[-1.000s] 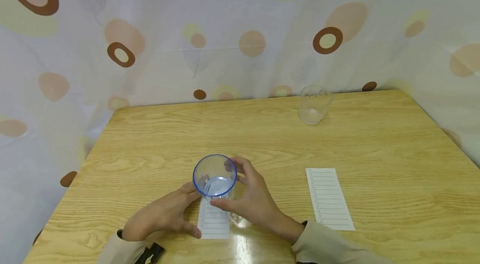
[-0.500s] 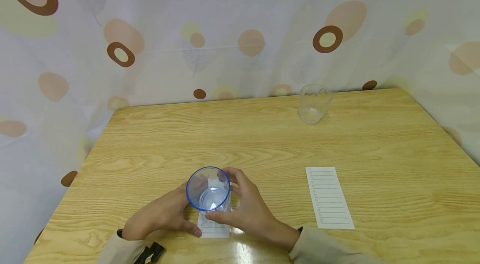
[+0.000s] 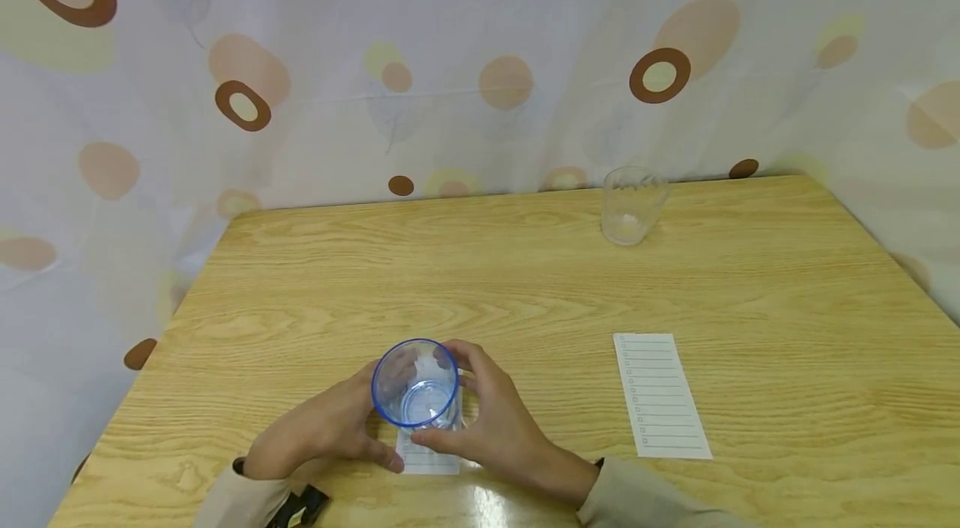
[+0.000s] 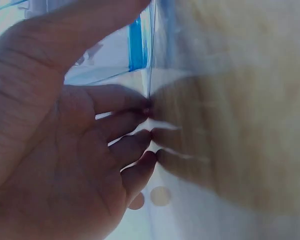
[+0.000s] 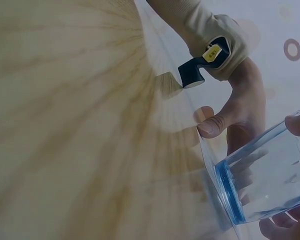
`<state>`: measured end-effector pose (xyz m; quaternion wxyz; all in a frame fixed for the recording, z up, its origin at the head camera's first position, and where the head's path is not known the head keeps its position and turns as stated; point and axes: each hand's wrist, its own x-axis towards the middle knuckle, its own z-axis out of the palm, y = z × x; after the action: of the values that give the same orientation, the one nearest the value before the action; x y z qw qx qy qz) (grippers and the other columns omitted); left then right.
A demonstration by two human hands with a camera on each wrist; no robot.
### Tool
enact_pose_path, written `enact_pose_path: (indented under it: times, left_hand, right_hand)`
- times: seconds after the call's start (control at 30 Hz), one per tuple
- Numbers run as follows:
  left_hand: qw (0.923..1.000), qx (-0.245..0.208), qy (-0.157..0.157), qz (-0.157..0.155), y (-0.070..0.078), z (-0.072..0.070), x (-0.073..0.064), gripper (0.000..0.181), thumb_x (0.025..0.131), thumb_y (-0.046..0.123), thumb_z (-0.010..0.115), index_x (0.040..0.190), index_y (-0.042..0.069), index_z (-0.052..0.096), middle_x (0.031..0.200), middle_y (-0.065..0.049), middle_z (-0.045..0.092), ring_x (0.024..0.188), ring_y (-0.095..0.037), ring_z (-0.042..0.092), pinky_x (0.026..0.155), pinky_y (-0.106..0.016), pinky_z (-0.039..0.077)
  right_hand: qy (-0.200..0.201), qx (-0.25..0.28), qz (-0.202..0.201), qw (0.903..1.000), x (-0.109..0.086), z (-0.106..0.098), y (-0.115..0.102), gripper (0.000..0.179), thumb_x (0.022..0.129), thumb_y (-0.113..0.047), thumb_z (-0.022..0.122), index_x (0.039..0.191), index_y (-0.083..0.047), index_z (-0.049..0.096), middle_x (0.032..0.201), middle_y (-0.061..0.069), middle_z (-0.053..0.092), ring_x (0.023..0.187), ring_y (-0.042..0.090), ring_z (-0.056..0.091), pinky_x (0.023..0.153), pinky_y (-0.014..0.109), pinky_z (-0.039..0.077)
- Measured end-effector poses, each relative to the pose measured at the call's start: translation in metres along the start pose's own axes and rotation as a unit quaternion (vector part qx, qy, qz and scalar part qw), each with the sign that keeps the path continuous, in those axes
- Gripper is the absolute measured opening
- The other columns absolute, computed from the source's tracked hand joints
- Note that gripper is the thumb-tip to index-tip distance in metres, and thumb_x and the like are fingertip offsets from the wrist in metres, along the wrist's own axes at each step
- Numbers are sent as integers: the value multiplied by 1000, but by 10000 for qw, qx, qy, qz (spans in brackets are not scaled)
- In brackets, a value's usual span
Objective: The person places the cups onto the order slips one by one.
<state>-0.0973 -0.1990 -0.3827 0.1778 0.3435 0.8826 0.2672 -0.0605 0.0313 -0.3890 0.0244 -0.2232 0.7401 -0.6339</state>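
White paper (image 3: pixel 431 462) is lying by the left hand (image 3: pixel 333 425), which is resting with fingers extended; the right hand (image 3: pixel 495 421) is pinching the blue-rimmed cup (image 3: pixel 420 396), now sitting nearer the left, seemingly on the paper; beyond, a clear glass (image 3: pixel 630 211) is standing.

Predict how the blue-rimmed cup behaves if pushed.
Likely stiff: the blue-rimmed cup shows no dent where the right hand grips it. Its smooth, glossy wall may be slippery. Standing upright on a flat-looking base, it should slide rather than roll, perhaps dragging the paper slip beneath.
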Motion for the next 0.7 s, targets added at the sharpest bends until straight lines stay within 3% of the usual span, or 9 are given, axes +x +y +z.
enact_pose_path:
  times: [0.23, 0.37, 0.47, 0.6, 0.7]
  left_hand:
    - [9999, 57, 122, -89, 0, 0, -8, 107, 68, 48, 83, 147, -2, 32, 152, -26, 27, 139, -44, 28, 110, -56, 28]
    - [9984, 296, 350, -317, 6, -5, -20, 105, 71, 49, 81, 147, -4, 33, 154, -26, 23, 141, -44, 21, 109, -56, 28]
    - [9966, 372, 560, -475, 15, -16, -30, 104, 75, 54, 75, 148, -6, 30, 156, -22, 19, 142, -41, 19, 108, -54, 31]
    - [9930, 447, 1026, -389, 36, -34, -43, 102, 80, 55, 69, 151, -1, 24, 159, -14, 15, 142, -37, 22, 105, -53, 35]
    - [9881, 497, 1440, -208, 53, -42, -47, 98, 81, 51, 71, 154, 7, 21, 160, -7, 15, 143, -31, 24, 110, -33, 33]
  right_hand:
    - [-29, -277, -83, 9996, -1, -2, -1, 90, 69, -25, 88, 141, -5, 37, 138, 7, 49, 126, 26, 49, 102, 41, 45]
    - [44, -548, -239, 9982, -3, -15, -6, 96, 68, -25, 90, 143, -5, 34, 141, 8, 46, 127, 30, 47, 103, 45, 43]
    - [285, -716, -302, 9966, -5, -34, -11, 93, 68, -23, 89, 143, -6, 35, 140, 9, 47, 128, 31, 45, 104, 46, 42]
    - [659, -817, -120, 9944, -8, -68, -19, 85, 73, -17, 86, 142, -7, 37, 140, 8, 47, 128, 27, 45, 106, 42, 40]
    - [878, -927, -65, 9918, -9, -96, -24, 78, 79, -12, 81, 142, -6, 37, 140, 8, 45, 129, 26, 44, 107, 36, 38]
